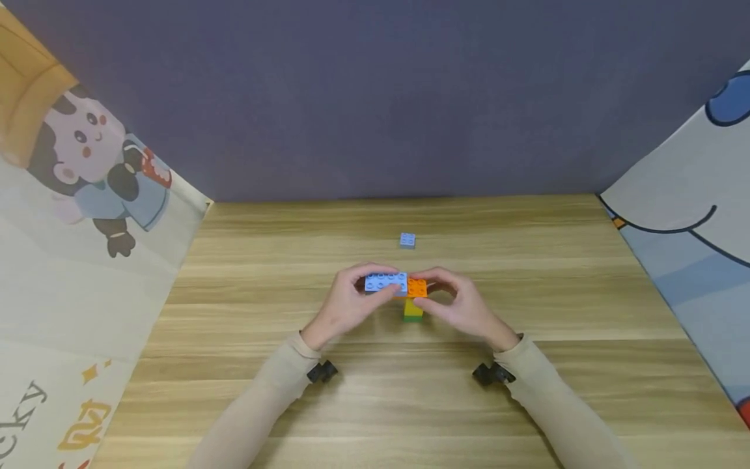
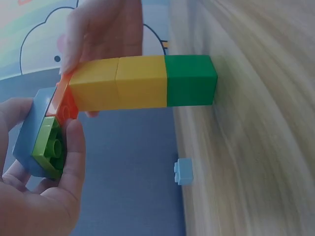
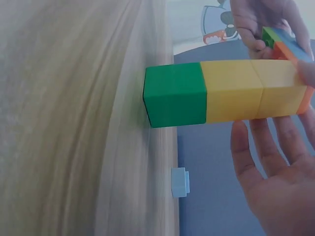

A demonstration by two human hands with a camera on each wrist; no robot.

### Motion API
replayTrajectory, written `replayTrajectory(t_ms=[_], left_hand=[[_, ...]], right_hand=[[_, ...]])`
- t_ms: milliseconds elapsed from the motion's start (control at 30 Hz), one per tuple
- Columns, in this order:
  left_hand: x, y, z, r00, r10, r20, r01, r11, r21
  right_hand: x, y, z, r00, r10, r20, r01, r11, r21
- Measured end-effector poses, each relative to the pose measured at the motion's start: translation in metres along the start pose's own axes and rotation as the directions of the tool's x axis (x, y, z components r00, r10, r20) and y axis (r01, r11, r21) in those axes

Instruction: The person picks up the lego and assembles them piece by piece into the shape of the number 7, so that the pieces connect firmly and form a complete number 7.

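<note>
A tower stands on the table, a dark green block (image 2: pixel 191 80) at its foot and two yellow blocks (image 2: pixel 141 81) above. An orange brick (image 1: pixel 418 287) caps it, running leftward under one end of a long blue brick (image 1: pixel 382 283). Beneath that brick's overhanging left part is a light green brick (image 2: pixel 47 145), its underside showing in the left wrist view. My left hand (image 1: pixel 346 305) grips the blue brick, thumb on top and fingers around its far side and below. With thumb and fingers on opposite sides, my right hand (image 1: pixel 469 309) pinches the orange brick at the tower's top.
A small light blue brick (image 1: pixel 407 241) lies by itself on the wooden table (image 1: pixel 293 228) beyond the tower. A dark wall panel (image 1: pixel 404 98) rises along the back edge, and printed side panels flank the table left and right.
</note>
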State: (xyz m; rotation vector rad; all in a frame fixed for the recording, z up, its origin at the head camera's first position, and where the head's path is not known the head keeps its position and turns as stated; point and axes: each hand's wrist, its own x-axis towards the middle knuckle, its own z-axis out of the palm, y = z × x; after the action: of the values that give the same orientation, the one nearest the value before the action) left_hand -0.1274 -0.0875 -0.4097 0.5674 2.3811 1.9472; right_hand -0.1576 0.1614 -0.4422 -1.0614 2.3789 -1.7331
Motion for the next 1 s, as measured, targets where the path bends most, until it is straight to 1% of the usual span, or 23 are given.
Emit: replayTrajectory(t_ms=[100,300,433,533,600,833,1000], left_hand=[[0.002,0.001,-0.002,1.000,0.004,0.009,-0.004,1.000,0.008],[0.003,0.001,-0.001,1.000,0.016,0.012,-0.017,0.998,0.057],[0.003,0.002,-0.001,1.000,0.014,0.012,-0.015,0.994,0.111],[0.004,0.002,0.000,1.000,0.016,0.012,-0.018,0.986,0.166],[0.004,0.003,0.001,1.000,0.018,0.016,-0.021,0.982,0.186],[0.005,0.001,0.005,0.999,0.029,0.040,-0.035,0.986,0.160],[0.005,0.003,0.005,0.999,0.030,0.043,-0.036,0.988,0.152]], right_hand=[[0.000,0.002,-0.003,1.000,0.008,0.015,-0.009,0.999,0.048],[-0.002,0.005,-0.003,1.000,0.018,0.015,-0.019,0.998,0.063],[-0.004,0.005,-0.004,1.000,0.025,0.013,-0.026,0.998,0.061],[-0.004,0.004,-0.005,0.999,0.035,0.020,-0.036,0.998,0.056],[-0.005,0.004,-0.006,0.999,0.037,0.024,-0.038,0.998,0.056],[-0.002,0.003,-0.009,0.998,0.044,0.051,-0.048,0.996,0.075],[0.001,0.003,-0.013,0.997,0.041,0.068,-0.045,0.998,0.049]])
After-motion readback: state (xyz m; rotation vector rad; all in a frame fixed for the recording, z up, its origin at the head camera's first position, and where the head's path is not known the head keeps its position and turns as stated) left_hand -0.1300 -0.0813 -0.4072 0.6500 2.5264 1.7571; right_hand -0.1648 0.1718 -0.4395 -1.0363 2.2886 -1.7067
